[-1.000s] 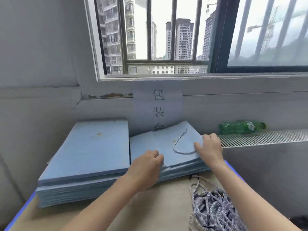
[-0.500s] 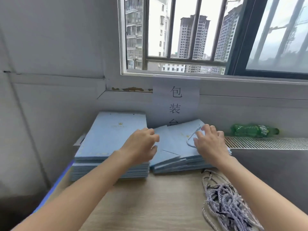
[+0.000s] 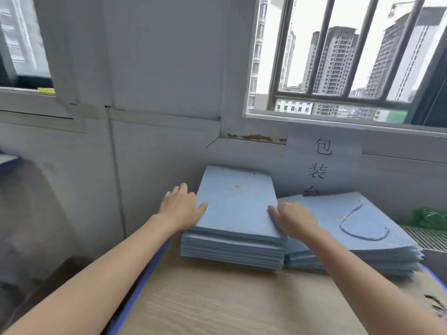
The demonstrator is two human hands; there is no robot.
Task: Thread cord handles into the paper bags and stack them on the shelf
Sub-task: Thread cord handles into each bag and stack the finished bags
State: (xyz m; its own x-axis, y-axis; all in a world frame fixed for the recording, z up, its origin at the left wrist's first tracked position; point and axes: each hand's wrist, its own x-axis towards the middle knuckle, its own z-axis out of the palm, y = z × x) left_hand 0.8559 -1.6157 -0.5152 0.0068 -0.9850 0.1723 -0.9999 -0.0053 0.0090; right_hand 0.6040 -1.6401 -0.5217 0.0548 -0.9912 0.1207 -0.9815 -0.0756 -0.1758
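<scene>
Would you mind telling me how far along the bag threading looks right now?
Done: the right stack has a cord handle showing on top. In hand: left hand and right hand flank the top bag of the unthreaded stack. That stack remains.

Lt blue paper bags (image 3: 238, 209), wood-grain table (image 3: 232, 308), green bottle (image 3: 430, 218).
</scene>
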